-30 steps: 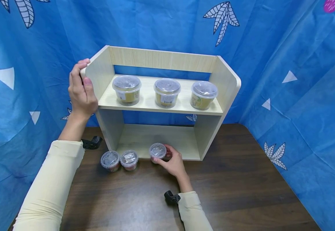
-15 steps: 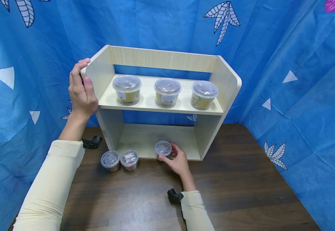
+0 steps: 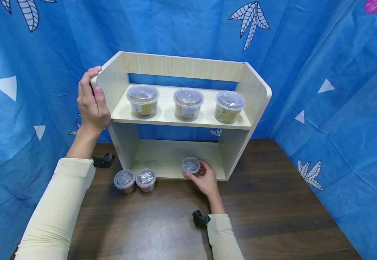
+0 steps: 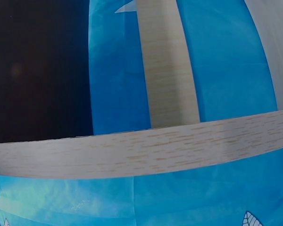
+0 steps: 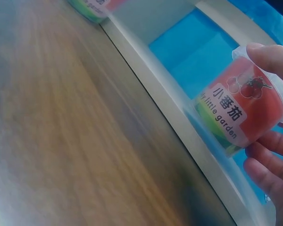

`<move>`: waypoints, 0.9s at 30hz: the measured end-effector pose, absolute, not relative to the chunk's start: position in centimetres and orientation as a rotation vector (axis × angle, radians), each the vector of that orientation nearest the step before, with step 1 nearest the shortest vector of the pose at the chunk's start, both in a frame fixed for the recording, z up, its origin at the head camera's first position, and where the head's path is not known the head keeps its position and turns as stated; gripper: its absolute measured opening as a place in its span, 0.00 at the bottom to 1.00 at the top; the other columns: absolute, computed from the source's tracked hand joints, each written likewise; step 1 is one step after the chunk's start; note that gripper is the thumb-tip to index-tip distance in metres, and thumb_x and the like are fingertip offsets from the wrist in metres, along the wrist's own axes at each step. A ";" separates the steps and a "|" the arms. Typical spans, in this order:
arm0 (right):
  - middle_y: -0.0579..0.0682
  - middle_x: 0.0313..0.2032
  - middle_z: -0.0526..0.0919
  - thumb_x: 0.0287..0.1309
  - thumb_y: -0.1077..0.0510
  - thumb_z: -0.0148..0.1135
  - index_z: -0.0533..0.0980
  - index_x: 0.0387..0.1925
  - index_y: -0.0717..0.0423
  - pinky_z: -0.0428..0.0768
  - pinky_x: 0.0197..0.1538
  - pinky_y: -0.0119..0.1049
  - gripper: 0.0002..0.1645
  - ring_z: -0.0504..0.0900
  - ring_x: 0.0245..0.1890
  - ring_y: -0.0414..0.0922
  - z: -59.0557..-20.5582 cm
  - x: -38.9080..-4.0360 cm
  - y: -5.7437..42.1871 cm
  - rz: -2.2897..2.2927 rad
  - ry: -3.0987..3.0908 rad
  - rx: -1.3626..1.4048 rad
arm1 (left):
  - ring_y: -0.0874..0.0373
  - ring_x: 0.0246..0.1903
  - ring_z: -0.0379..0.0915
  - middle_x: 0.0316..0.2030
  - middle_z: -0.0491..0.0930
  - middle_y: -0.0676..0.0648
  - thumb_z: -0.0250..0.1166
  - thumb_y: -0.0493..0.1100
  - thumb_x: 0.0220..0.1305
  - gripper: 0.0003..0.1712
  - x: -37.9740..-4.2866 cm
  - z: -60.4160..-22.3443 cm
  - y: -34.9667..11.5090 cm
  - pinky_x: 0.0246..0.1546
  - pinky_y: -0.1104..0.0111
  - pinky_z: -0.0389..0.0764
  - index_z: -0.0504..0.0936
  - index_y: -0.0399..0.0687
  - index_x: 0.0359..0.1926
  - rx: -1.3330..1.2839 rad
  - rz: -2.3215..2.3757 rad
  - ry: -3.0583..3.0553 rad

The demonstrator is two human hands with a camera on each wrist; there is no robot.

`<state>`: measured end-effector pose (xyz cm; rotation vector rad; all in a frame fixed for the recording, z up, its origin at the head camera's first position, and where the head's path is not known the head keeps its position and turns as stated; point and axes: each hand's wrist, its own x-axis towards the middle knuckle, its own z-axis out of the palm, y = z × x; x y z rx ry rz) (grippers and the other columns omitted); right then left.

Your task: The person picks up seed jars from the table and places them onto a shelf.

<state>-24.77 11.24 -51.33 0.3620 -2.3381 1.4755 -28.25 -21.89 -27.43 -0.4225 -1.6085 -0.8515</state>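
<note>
My right hand (image 3: 206, 180) holds a small clear-lidded plastic cup (image 3: 191, 165) between thumb and fingers, at the front of the lower shelf board. In the right wrist view this cup (image 5: 245, 103) shows a red and green label with cherry tomatoes and the words "little garden". On the left, my left hand (image 3: 93, 103) grips the upper edge of the left side panel of a pale wooden shelf (image 3: 185, 66). Two similar small cups, one at the left (image 3: 124, 181) and one beside it (image 3: 146, 180), stand on the table before the shelf.
Three larger lidded tubs stand in a row on the upper board: a left tub (image 3: 143, 102), a middle tub (image 3: 188, 104) and a right tub (image 3: 229, 107). A blue patterned curtain (image 3: 188, 21) hangs behind the dark wooden table (image 3: 272, 209).
My right hand has moved the small cup to the right and slightly back, over the lower board. My left hand stays on the side panel.
</note>
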 end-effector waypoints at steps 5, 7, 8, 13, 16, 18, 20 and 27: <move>0.59 0.42 0.84 0.43 0.52 0.80 0.76 0.56 0.64 0.80 0.44 0.50 0.39 0.82 0.40 0.53 -51.4 -25.0 12.1 1.478 -2.328 0.287 | 0.52 0.59 0.71 0.60 0.74 0.40 0.45 0.41 0.63 0.25 -28.3 -27.4 -22.0 0.59 0.60 0.72 0.68 0.30 0.57 -0.423 -0.848 -1.610; 0.59 0.41 0.84 0.42 0.54 0.80 0.75 0.57 0.64 0.80 0.45 0.50 0.39 0.82 0.40 0.53 -51.5 -25.2 12.4 1.489 -2.322 0.250 | 0.53 0.59 0.71 0.60 0.74 0.40 0.45 0.41 0.63 0.25 -28.3 -27.4 -22.0 0.59 0.60 0.72 0.68 0.30 0.57 -0.423 -0.846 -1.611; 0.59 0.41 0.84 0.42 0.54 0.80 0.75 0.57 0.64 0.80 0.44 0.50 0.39 0.82 0.40 0.53 -51.5 -25.2 12.5 1.498 -2.317 0.237 | 0.53 0.59 0.71 0.60 0.74 0.40 0.45 0.41 0.63 0.25 -28.3 -27.4 -22.0 0.59 0.60 0.72 0.68 0.30 0.57 -0.424 -0.847 -1.612; 0.59 0.41 0.84 0.43 0.54 0.79 0.75 0.57 0.64 0.80 0.44 0.49 0.39 0.82 0.40 0.53 -51.6 -25.5 13.1 1.505 -2.318 0.186 | 0.53 0.59 0.71 0.60 0.74 0.40 0.45 0.41 0.63 0.25 -28.3 -27.3 -22.0 0.58 0.60 0.72 0.68 0.30 0.57 -0.425 -0.842 -1.615; 0.59 0.42 0.84 0.43 0.53 0.79 0.75 0.58 0.63 0.80 0.45 0.48 0.40 0.82 0.41 0.52 -51.6 -25.7 13.3 1.503 -2.329 0.156 | 0.52 0.59 0.71 0.60 0.74 0.40 0.45 0.41 0.63 0.25 -28.3 -27.3 -22.0 0.58 0.59 0.72 0.68 0.30 0.57 -0.426 -0.840 -1.613; 0.59 0.42 0.83 0.43 0.53 0.79 0.75 0.58 0.62 0.80 0.45 0.48 0.40 0.82 0.42 0.52 -51.6 -25.7 13.4 1.502 -2.334 0.147 | 0.52 0.59 0.72 0.60 0.74 0.40 0.45 0.40 0.63 0.24 -28.4 -27.3 -22.0 0.58 0.60 0.72 0.68 0.30 0.56 -0.426 -0.839 -1.611; 0.59 0.43 0.83 0.43 0.53 0.79 0.75 0.59 0.62 0.79 0.45 0.49 0.40 0.82 0.42 0.53 -51.6 -25.7 13.5 1.510 -2.331 0.143 | 0.52 0.59 0.72 0.60 0.75 0.40 0.45 0.41 0.63 0.24 -28.5 -27.3 -22.1 0.58 0.59 0.72 0.68 0.31 0.56 -0.427 -0.841 -1.606; 0.60 0.44 0.84 0.43 0.53 0.79 0.75 0.59 0.62 0.80 0.46 0.50 0.41 0.82 0.42 0.53 -51.7 -25.3 13.9 1.494 -2.340 0.116 | 0.52 0.56 0.74 0.60 0.75 0.46 0.46 0.42 0.65 0.25 -28.2 -27.7 -22.2 0.54 0.58 0.75 0.68 0.32 0.60 -0.410 -0.811 -1.628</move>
